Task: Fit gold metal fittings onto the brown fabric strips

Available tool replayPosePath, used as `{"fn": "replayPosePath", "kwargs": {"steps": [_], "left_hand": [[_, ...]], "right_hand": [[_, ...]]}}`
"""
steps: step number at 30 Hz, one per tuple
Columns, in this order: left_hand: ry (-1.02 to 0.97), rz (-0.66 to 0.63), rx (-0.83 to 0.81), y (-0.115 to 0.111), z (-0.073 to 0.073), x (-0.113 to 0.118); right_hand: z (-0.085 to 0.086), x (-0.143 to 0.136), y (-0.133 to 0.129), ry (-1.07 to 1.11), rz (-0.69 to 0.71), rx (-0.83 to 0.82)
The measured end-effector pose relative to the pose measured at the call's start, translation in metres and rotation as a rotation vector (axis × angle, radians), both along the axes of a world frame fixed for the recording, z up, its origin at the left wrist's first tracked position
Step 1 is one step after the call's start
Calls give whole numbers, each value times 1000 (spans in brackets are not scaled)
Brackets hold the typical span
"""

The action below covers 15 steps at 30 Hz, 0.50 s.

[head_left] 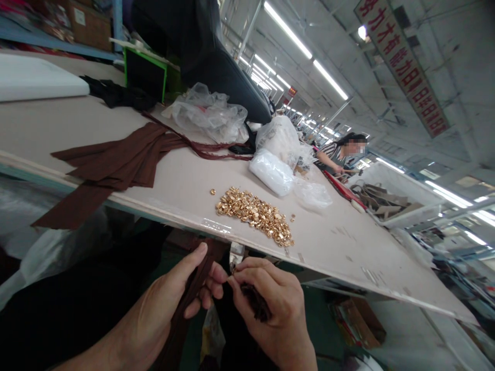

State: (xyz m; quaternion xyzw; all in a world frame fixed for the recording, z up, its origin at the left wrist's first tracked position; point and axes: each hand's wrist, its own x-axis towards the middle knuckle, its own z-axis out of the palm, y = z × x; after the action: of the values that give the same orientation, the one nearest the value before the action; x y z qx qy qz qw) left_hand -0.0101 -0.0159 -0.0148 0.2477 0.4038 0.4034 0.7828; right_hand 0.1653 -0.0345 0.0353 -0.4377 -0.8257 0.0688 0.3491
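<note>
Below the table edge, my left hand [170,304] pinches a long brown fabric strip [185,304] that hangs down between thumb and fingers. My right hand [270,304] meets it fingertip to fingertip and grips the strip's dark frayed end [256,303]; a small metal piece [235,255] shows just above the fingertips. On the beige table [185,180] directly above lies a heap of small gold buttons [255,212]. A pile of brown fabric strips [116,162] lies to the left, partly draped over the edge.
Crumpled clear plastic bags [209,113] and a white bag [271,171] sit behind the buttons. A white board [34,77] lies far left. Another person [340,152] works at the table's far end beside a white tray [402,198] of tan straps. A cardboard box [361,322] stands on the floor.
</note>
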Motion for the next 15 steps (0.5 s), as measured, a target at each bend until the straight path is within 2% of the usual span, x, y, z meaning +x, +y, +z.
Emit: {"fn": "replayPosePath", "kwargs": {"steps": [6, 9, 12, 15], "left_hand": [[-26, 49, -3, -2, -2, 0], [28, 82, 20, -3, -2, 2], [68, 91, -3, -4, 0, 4], [-7, 34, -69, -4, 2, 5]], "right_hand": [[2, 0, 0, -13, 32, -31], [4, -1, 2, 2, 15, -71], [5, -2, 8, 129, -69, -197], [3, -6, 14, 335, -221, -370]]}}
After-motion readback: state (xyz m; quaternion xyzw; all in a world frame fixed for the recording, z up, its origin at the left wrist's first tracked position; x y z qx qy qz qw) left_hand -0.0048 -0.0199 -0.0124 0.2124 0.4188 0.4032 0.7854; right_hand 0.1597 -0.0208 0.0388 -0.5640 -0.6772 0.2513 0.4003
